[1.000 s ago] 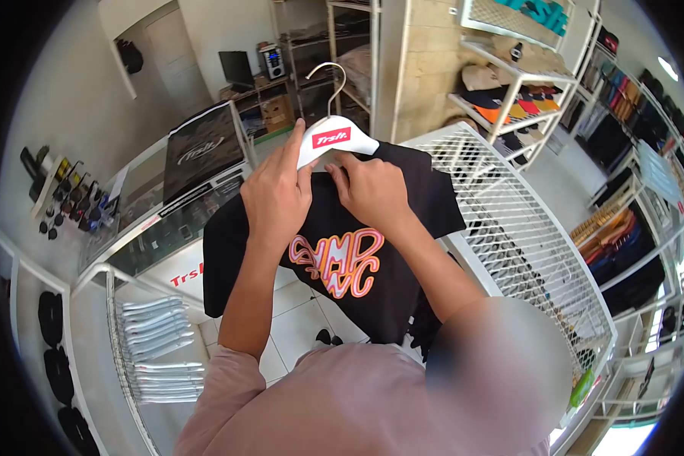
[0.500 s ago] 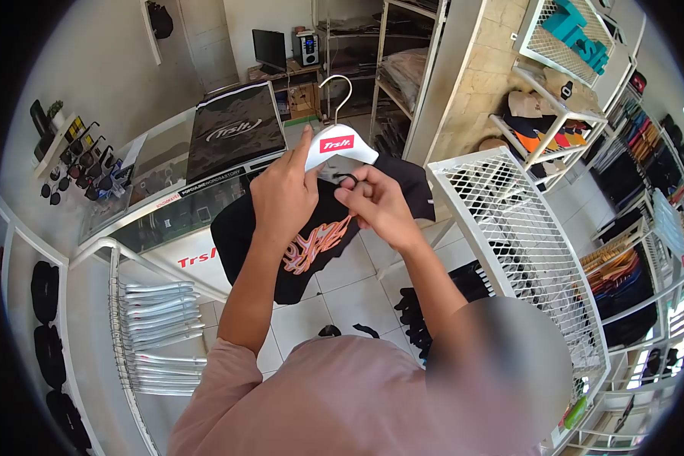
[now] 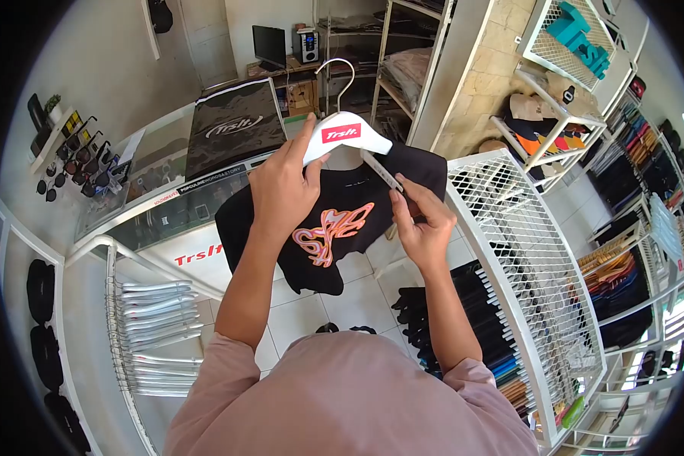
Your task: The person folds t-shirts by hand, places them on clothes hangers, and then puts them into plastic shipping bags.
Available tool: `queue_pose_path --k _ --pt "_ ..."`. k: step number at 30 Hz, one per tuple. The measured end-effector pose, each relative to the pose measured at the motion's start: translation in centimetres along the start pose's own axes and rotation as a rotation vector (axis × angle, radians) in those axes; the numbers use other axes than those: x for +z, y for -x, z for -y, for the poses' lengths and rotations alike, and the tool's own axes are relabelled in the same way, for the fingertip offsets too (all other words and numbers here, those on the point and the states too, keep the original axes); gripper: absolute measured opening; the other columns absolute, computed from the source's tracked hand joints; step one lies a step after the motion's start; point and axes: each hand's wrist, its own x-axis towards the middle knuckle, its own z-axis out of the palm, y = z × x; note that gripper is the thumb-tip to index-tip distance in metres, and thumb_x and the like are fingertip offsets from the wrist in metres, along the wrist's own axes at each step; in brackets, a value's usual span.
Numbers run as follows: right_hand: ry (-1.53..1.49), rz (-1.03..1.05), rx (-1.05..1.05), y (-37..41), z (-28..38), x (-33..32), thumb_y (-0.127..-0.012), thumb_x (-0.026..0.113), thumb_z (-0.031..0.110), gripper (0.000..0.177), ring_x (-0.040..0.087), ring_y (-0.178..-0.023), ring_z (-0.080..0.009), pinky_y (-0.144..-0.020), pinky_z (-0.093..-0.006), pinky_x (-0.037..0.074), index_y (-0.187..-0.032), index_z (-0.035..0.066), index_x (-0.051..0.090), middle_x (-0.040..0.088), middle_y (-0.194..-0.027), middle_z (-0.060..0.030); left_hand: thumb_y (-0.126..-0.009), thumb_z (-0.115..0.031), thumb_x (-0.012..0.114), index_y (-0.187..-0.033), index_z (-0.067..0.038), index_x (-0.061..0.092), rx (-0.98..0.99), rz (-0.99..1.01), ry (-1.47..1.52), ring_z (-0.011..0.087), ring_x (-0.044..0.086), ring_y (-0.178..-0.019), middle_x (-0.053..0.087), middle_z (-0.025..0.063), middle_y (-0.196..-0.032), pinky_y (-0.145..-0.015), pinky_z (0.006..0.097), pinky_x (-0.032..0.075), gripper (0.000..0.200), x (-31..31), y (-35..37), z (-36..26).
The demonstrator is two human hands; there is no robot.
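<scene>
White-tiled floor [image 3: 300, 321], glass counter [image 3: 176, 219], shirt [image 3: 346, 196] on hanger [image 3: 343, 137]

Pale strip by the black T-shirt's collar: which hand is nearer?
Right. The right hand pinches the pale strip at its lower end; the left hand holds the white hanger, left of the strip.

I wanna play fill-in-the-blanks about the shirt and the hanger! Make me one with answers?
The left hand holds a ____ hanger.
The label on it has a ____ background.
Under its bright print, the shirt is ____.
The curved metal on top is called a ____.

Missing words: white; red; black; hook.
</scene>
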Motion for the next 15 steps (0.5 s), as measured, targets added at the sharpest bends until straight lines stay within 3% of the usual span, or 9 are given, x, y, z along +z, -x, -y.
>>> queue_pose_path --k 6,10,11,15 --pt "-0.236 -0.022 0.047 1.1 -0.6 -0.6 -0.100 0.072 -0.003 0.020 0.071 -0.068 -0.0084 -0.057 -0.0231 0.055 -0.120 -0.002 0.076 0.078 -0.112 -0.0134 -0.091 -0.015 0.082 -0.151 -0.012 0.064 0.061 0.027 0.072 0.0345 0.079 -0.101 0.079 0.0188 -0.118 -0.084 0.0408 0.061 0.062 -0.3 -0.1 -1.0" --pt "-0.026 0.094 -0.042 0.3 -0.3 -0.8 -0.102 0.069 -0.004 0.015 0.071 -0.066 -0.0124 -0.059 -0.0273 0.056 -0.116 0.000 0.073 0.075 -0.105 -0.0120 -0.091 -0.016 0.083 -0.151 -0.012 0.064 0.129 0.017 0.089 0.0343 0.079 -0.098 0.079 0.0184 -0.115 -0.082 0.0400 0.061 0.063 0.0 0.0 -1.8" --pt "0.008 0.100 -0.030 0.2 -0.1 -0.7 -0.100 0.070 -0.005 0.018 0.073 -0.066 -0.0188 -0.060 -0.0313 0.057 -0.117 0.002 0.071 0.073 -0.103 -0.0117 -0.091 -0.017 0.083 -0.151 -0.012 0.064 0.145 0.026 0.084 0.0341 0.079 -0.097 0.079 0.0183 -0.114 -0.081 0.0398 0.061 0.063 0.0 0.0 -2.0" --pt "0.285 0.028 -0.211 0.3 0.0 0.1 -0.093 0.075 -0.005 0.030 0.074 -0.074 -0.0277 -0.063 -0.0378 0.061 -0.121 0.007 0.072 0.073 -0.104 -0.0092 -0.091 -0.018 0.084 -0.151 -0.012 0.064 0.233 0.049 0.129 0.0331 0.079 -0.089 0.079 0.0177 -0.108 -0.076 0.0399 0.060 0.064 0.0 0.2 -3.1"
